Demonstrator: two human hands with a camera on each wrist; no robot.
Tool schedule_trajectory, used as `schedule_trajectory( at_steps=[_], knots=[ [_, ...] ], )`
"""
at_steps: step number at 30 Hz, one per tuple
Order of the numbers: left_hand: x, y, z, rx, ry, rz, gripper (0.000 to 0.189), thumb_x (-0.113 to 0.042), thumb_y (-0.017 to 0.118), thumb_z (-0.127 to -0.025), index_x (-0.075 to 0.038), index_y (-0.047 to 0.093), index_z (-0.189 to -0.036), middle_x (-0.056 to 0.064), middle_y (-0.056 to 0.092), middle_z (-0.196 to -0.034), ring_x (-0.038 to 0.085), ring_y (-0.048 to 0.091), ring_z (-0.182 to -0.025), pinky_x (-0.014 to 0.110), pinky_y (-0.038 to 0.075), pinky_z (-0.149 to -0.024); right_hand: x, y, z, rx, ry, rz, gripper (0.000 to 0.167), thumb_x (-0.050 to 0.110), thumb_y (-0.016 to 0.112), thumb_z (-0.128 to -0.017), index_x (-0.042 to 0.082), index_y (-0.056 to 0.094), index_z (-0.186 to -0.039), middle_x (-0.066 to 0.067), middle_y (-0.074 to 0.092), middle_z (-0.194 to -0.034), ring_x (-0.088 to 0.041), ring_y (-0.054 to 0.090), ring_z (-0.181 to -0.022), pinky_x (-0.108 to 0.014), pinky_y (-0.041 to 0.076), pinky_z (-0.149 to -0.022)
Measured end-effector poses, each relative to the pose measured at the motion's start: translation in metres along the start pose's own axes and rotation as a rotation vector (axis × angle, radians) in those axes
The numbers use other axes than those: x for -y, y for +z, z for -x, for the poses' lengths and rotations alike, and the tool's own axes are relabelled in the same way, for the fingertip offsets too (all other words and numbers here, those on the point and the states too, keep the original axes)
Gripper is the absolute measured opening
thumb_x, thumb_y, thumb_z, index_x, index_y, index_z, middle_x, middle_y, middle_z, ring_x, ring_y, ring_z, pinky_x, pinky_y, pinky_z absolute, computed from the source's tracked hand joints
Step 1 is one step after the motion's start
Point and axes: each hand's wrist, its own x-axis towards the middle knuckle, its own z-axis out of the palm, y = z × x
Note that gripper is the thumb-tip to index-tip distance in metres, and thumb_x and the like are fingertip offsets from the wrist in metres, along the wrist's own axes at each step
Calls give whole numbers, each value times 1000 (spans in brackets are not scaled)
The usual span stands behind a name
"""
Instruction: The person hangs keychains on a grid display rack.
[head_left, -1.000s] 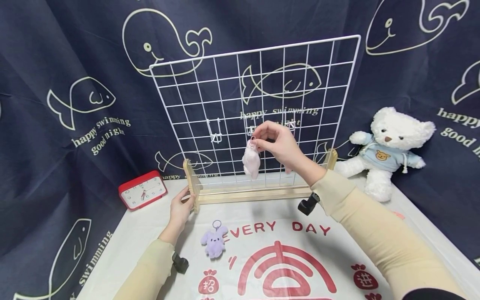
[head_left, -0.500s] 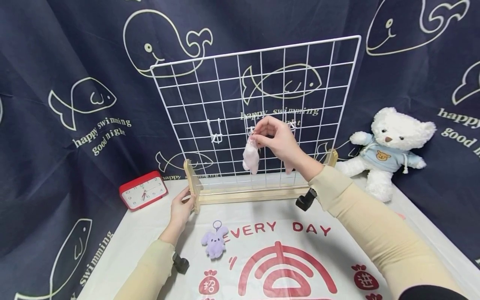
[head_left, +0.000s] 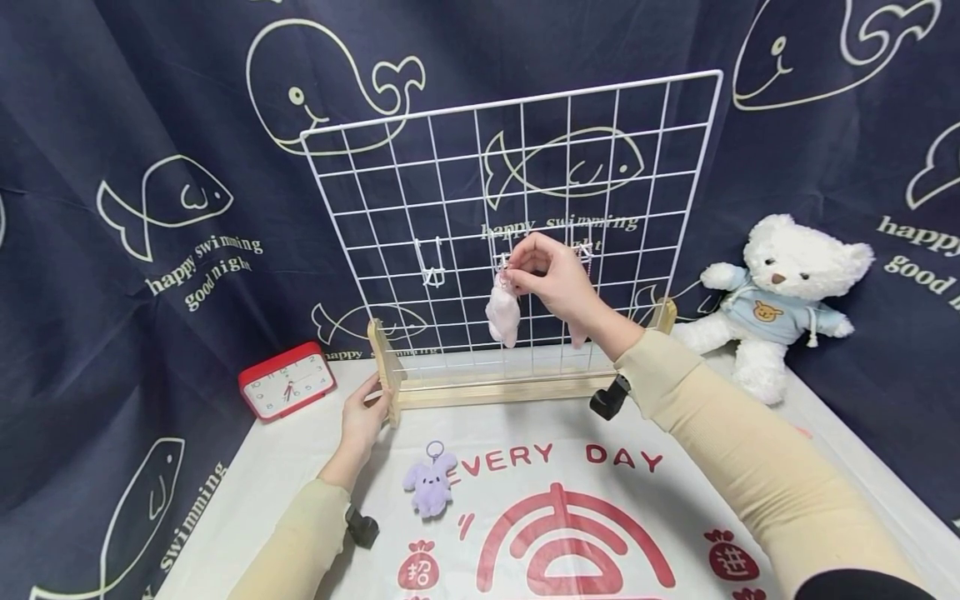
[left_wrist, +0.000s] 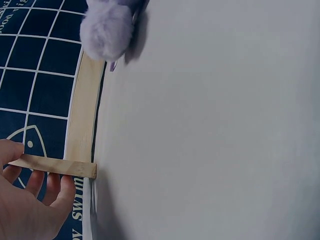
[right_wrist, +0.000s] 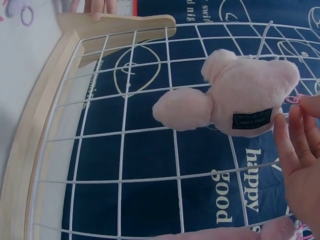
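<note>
Since right hand point(head_left: 566, 279) moved up a little, pink toy point(head_left: 502, 315) hangs higher, in front of grid point(head_left: 476, 108). Ring point(right_wrist: 293, 99) now near hook point(head_left: 504, 261); on it or not, cannot tell. Right hand pinches ring, almost closed; left hand point(head_left: 362, 423), bit wider, grips stand point(head_left: 381, 358).

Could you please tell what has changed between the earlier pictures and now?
The right hand has risen slightly, lifting the pink plush keychain that it pinches at the ring end. Nothing was newly gripped or released. The left hand grips the wooden side support as before; the purple plush keychain, red alarm clock and white teddy bear stayed in place.
</note>
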Motion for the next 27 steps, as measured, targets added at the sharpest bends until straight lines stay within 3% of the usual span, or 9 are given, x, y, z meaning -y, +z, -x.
schedule_trajectory(
  at_steps=[2, 9, 15, 22, 27],
  knots=[
    [0, 0, 0, 2, 0, -2, 52, -6, 62, -99, -7, 51, -150, 23, 58, -135, 39, 59, -121, 37, 57, -94, -1, 0, 0, -6, 2, 18, 14, -12, 69, -90, -10, 58, -99, -17, 69, -91, -14, 66, -79, -32, 63, -71],
    [0, 0, 0, -7, 14, 3, 52, -5, 63, -98, -6, 53, -149, 22, 60, -132, 38, 60, -118, 28, 59, -86, 0, 0, -2, -32, -20, 116, 13, -10, 71, -89, -8, 61, -97, -4, 69, -86, -12, 64, -75, -23, 58, -71],
    [1, 0, 0, -6, 5, 4, 52, -6, 63, -98, -7, 52, -149, 22, 59, -133, 38, 60, -119, 25, 58, -84, 0, 1, -4, -25, -22, 110, 13, -9, 71, -90, -9, 60, -97, -10, 69, -86, -13, 66, -73, -21, 57, -66],
    [0, 0, 0, 0, -6, 18, 52, -6, 63, -99, -7, 52, -149, 22, 59, -134, 37, 59, -120, 24, 58, -85, -3, 0, -5, -35, -33, 92, 14, -10, 72, -89, -10, 59, -97, -6, 69, -85, -14, 67, -72, -20, 57, -63],
    [1, -1, 0, 5, -15, 16, 52, -6, 63, -99, -7, 52, -150, 22, 58, -136, 36, 59, -120, 24, 58, -86, -5, 0, -4, -54, -50, 139, 14, -8, 73, -89, -9, 61, -97, -16, 70, -90, -13, 67, -73, -20, 57, -64]
  ],
)
